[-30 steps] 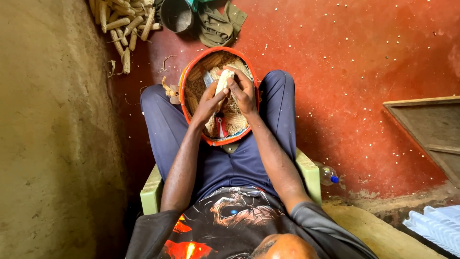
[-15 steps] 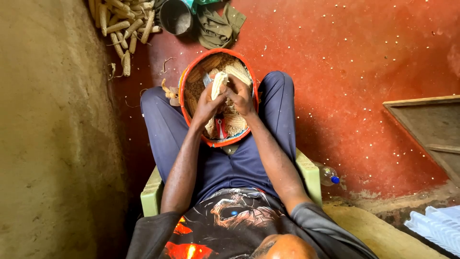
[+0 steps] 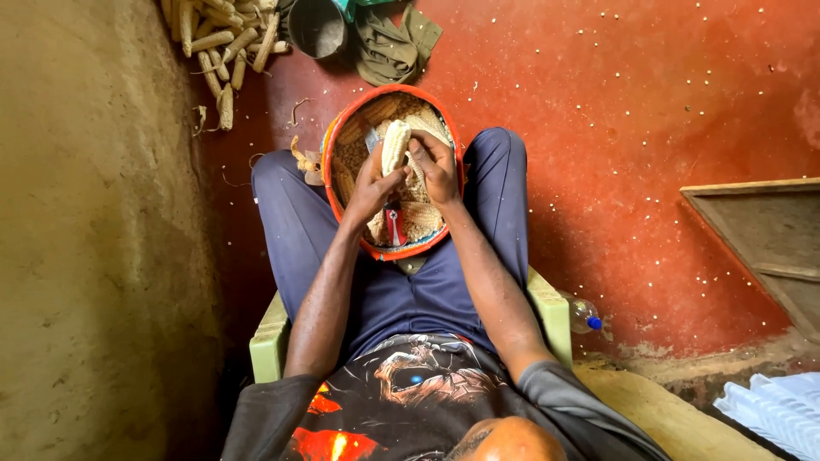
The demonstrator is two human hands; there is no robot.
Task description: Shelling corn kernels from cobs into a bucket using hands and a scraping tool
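Orange-rimmed basket on lap | corn cob above it, left hand and right hand both clenched round it | risk: kernels flying to red floor under thumb force.

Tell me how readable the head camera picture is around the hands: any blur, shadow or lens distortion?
Head view: sharp at the left hand, right hand and corn cob over the orange-rimmed basket; soft even daylight, no glare; deep shadow along the mud wall; wide-angle bending stretches the edges; the chin at the bottom is blurred.
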